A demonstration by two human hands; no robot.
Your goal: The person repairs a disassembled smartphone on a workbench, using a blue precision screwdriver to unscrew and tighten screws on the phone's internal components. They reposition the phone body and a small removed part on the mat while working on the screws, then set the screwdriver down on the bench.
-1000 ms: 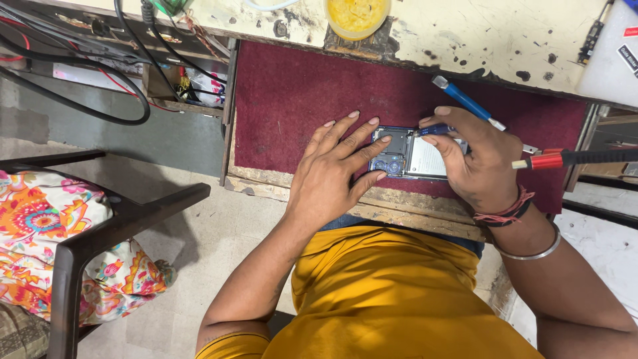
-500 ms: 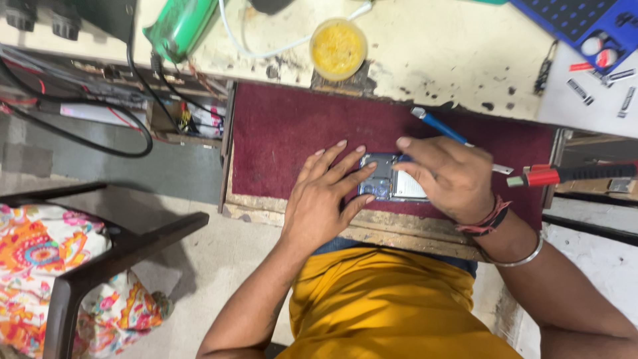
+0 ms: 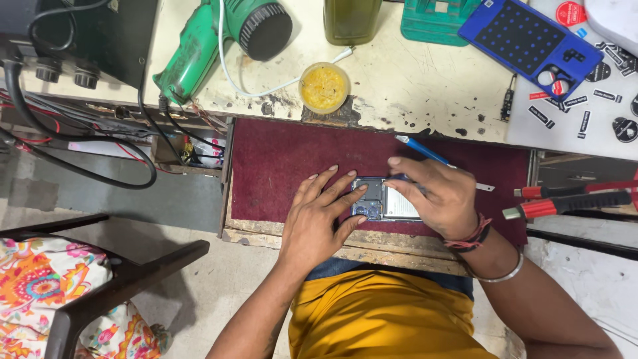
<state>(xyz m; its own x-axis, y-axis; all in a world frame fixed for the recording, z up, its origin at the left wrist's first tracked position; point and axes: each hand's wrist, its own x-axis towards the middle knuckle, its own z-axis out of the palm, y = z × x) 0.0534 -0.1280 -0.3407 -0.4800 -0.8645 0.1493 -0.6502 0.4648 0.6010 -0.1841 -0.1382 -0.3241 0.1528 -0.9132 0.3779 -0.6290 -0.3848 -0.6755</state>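
Opened phone (image 3: 384,199) pinned flat on maroon mat (image 3: 286,166) by left hand (image 3: 319,223), fingers spread. Blue-handled tool (image 3: 425,151) gripped in right hand (image 3: 442,199), resting on phone. Yellow paste tub (image 3: 323,87) beyond mat.

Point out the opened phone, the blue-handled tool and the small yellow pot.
opened phone (image 3: 373,199), head view, on its exposed inner frame.
blue-handled tool (image 3: 425,152), head view, on the blue handle above the right hand.
small yellow pot (image 3: 323,87), head view, on its yellow contents.
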